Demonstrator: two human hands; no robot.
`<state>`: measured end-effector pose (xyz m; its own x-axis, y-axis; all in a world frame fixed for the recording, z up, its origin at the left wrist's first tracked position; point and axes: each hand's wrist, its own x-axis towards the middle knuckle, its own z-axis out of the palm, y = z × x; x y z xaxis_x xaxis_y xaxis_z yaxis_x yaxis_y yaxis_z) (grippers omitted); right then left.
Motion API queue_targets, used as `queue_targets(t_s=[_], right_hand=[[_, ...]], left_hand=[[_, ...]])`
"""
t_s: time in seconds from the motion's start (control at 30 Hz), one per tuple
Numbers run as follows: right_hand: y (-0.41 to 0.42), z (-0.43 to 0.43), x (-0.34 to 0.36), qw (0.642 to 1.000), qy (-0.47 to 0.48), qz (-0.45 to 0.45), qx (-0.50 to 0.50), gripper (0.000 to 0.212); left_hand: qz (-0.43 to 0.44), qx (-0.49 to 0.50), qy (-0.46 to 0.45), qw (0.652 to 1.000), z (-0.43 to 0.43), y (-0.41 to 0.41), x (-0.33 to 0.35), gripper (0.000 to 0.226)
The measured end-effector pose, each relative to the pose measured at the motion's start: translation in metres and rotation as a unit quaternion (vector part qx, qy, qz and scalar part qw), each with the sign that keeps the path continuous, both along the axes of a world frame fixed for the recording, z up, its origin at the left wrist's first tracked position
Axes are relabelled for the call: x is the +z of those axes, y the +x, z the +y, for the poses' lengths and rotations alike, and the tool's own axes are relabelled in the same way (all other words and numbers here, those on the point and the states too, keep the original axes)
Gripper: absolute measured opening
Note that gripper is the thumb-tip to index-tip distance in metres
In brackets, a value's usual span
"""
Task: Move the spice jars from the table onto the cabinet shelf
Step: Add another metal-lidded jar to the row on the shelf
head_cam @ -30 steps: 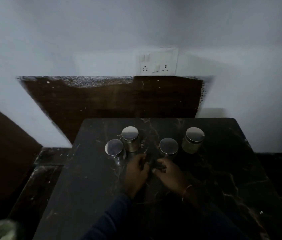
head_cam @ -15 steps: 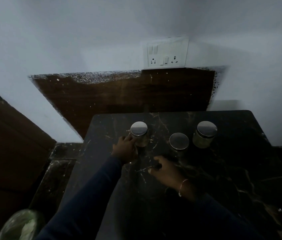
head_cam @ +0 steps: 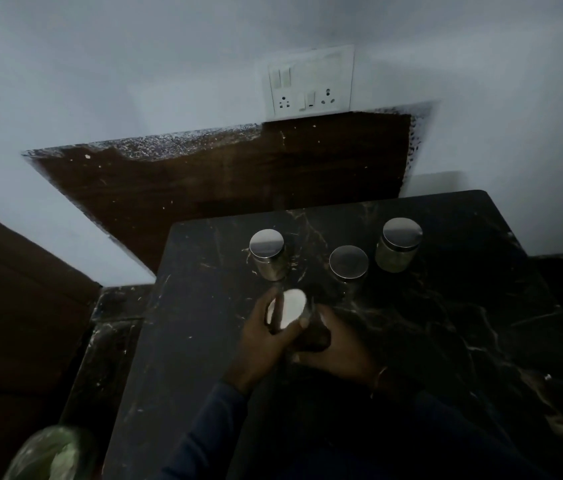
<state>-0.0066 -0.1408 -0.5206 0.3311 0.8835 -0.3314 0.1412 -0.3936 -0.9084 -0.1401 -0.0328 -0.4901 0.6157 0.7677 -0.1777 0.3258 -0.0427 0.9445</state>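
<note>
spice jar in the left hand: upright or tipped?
Tipped, it seems. The held spice jar shows its lid as a slanted bright oval in the left hand; its body is too dark to see.

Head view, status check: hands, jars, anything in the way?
Left hand grips one spice jar, tilted. Right hand against it, grip unclear in the dark. Three other jars stand on the table. No obstruction seen.

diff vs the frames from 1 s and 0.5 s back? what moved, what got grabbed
The left hand reached out, gripped the front-left jar and pulled it back toward the person; it is now tilted, lid to the camera, next to the right hand, contact unclear. The left jar, middle jar and right jar stayed upright on the table.
</note>
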Motion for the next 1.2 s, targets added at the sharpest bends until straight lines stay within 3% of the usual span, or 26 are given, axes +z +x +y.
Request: queue_targets(t_s=[0.07, 0.17, 0.27, 0.43, 0.6, 0.77, 0.83, 0.93, 1.0, 1.07, 1.17, 1.2], right_hand=[[0.004, -0.002, 0.011, 0.995, 0.044, 0.084, -0.044, 0.071], [0.009, -0.002, 0.032, 0.986, 0.089, 0.139, -0.032, 0.07], [0.007, 0.0, 0.051, 0.964, 0.145, 0.221, -0.017, 0.062], [-0.005, 0.003, 0.076, 0.965, 0.138, 0.191, -0.116, 0.072], [-0.005, 0.003, 0.081, 0.978, 0.099, 0.13, -0.128, 0.043], [-0.004, 0.007, 0.083, 0.972, 0.076, 0.173, -0.143, 0.085], [-0.006, 0.008, 0.084, 0.966, 0.083, 0.166, -0.179, 0.084], [-0.002, 0.007, 0.085, 0.954, 0.081, 0.181, -0.225, 0.083], [0.005, 0.004, 0.086, 0.944, 0.082, 0.222, -0.231, 0.083], [0.006, 0.002, 0.089, 0.94, 0.092, 0.262, -0.199, 0.071], [0.002, 0.004, 0.089, 0.943, 0.084, 0.27, -0.173, 0.055], [0.002, 0.004, 0.089, 0.95, 0.078, 0.25, -0.172, 0.05]], left_hand=[[-0.064, 0.003, -0.044, 0.997, 0.0, 0.002, 0.015, 0.057], [-0.135, -0.011, -0.091, 0.987, -0.008, 0.004, 0.035, 0.046], [-0.19, -0.03, -0.161, 0.968, -0.017, 0.002, 0.044, 0.052], [-0.232, 0.01, -0.221, 0.947, -0.026, 0.001, 0.055, 0.054], [-0.187, 0.057, -0.143, 0.97, -0.028, -0.002, 0.057, 0.049], [-0.118, 0.105, -0.012, 0.987, -0.048, 0.003, 0.051, 0.058], [-0.093, 0.099, 0.04, 0.99, -0.052, 0.007, 0.048, 0.057], [-0.088, 0.068, 0.06, 0.992, -0.048, 0.009, 0.049, 0.033], [-0.118, 0.073, -0.006, 0.99, -0.041, 0.009, 0.052, 0.018], [-0.134, 0.082, -0.127, 0.979, -0.033, 0.01, 0.053, 0.021], [-0.174, 0.021, -0.381, 0.908, -0.027, 0.008, 0.057, 0.045], [-0.194, 0.013, -0.427, 0.883, -0.026, 0.006, 0.057, 0.049]])
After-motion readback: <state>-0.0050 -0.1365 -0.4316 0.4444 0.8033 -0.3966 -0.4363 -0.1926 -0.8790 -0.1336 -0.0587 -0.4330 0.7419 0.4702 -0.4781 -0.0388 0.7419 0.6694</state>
